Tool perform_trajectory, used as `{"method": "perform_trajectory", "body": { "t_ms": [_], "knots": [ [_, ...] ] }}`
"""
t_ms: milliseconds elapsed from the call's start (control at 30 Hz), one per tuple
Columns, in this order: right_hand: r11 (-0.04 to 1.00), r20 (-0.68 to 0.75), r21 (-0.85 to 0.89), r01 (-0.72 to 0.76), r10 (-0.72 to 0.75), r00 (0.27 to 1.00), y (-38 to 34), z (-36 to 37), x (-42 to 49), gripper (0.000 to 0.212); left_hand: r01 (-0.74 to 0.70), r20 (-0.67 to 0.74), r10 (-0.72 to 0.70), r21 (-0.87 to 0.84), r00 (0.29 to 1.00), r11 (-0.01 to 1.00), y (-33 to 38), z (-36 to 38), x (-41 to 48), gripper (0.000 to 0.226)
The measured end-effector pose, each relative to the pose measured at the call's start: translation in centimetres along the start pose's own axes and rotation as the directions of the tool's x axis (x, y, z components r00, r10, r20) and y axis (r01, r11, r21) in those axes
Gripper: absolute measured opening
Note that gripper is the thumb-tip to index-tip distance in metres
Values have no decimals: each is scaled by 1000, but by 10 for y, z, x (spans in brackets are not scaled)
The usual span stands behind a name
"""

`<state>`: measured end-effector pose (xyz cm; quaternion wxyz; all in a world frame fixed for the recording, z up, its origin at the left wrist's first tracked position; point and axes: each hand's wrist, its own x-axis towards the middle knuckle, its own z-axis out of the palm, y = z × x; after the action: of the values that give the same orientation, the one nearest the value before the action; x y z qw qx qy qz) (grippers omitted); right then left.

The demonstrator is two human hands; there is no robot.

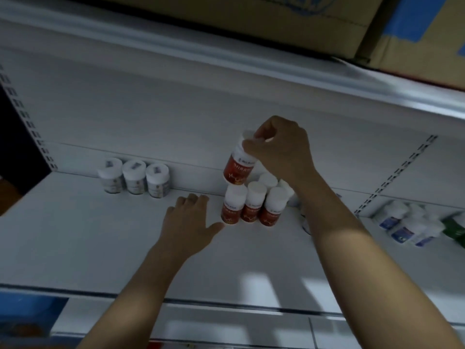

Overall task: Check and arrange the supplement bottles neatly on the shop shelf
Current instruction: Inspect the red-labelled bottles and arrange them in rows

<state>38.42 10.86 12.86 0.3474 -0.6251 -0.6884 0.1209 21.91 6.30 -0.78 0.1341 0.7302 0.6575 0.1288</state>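
Note:
My right hand (281, 147) grips the white cap of a red-labelled supplement bottle (237, 170), holding it tilted just above a group of like bottles. Three red-labelled bottles (251, 206) stand in a front row on the white shelf (100, 235), with more white caps behind them. My left hand (191, 220) lies flat on the shelf with fingers spread, its thumb close to the leftmost red bottle. Three white-capped bottles with pale labels (134, 178) stand in a row against the back panel at the left.
Blue-labelled white bottles (402, 225) and a green pack (454, 226) lie at the right end of the shelf. Cardboard boxes (276, 16) sit on the shelf above. The shelf's front edge (226, 302) runs across the bottom.

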Motion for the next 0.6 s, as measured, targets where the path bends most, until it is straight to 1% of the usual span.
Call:
{"method": "perform_trajectory", "body": {
  "t_ms": [100,300,433,500,600],
  "knots": [
    [999,14,-32,21,-20,1000,-5,16,21,22,-5,37,4,34,999,999,-9,2,6,65],
    [991,83,-135,-8,19,996,21,57,39,19,-63,41,62,37,997,997,-9,-3,14,60],
    [979,138,-179,-94,120,983,45,70,36,19,-90,52,89,17,995,996,-10,-4,15,58],
    [972,151,-186,-146,175,973,55,75,33,19,-96,61,96,-2,994,995,-13,-3,14,57],
    [954,163,-236,-186,228,960,64,83,28,21,-93,71,93,-8,993,996,-16,-2,14,57]
  ]
}}
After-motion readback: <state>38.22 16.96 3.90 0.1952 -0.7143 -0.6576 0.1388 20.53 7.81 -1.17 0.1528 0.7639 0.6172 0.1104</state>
